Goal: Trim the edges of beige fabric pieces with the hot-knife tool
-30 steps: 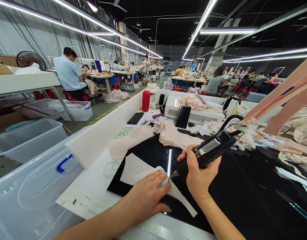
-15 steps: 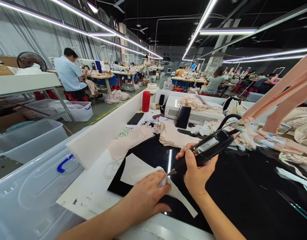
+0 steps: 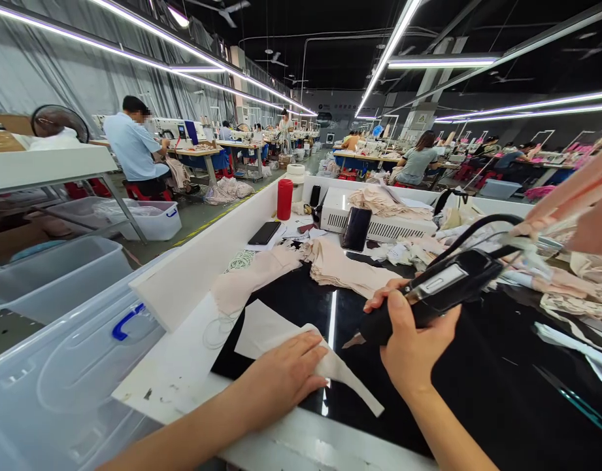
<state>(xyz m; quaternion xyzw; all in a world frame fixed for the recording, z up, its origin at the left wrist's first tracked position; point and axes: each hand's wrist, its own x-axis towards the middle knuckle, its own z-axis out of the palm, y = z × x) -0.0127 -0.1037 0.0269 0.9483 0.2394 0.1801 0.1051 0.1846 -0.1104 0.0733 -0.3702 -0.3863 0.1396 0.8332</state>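
Note:
My left hand (image 3: 291, 373) lies flat on a cut piece of off-white fabric (image 3: 261, 330), pressing it against the glossy black work surface (image 3: 477, 392). A narrow strip of that fabric runs out to the right of my fingers. My right hand (image 3: 418, 340) is wrapped round a black corded hand tool (image 3: 448, 284) with a pointed metal tip. The tip points down and left, apart from the fabric, a little to the right of my left fingertips. Beyond my hands lies a stack of pale pink fabric pieces (image 3: 337, 265).
A white vented box (image 3: 379, 226) stands at the back, with a dark phone (image 3: 357, 229) leaning on it. Another phone (image 3: 265, 233) lies near a red container (image 3: 284, 199). Tweezers (image 3: 575, 399) lie at right. Pink fabric strips (image 3: 575, 196) hang at upper right.
My right hand has drawn the tool right, so its tip has come off the fabric beside my left hand. The left fingers have flattened out on the fabric.

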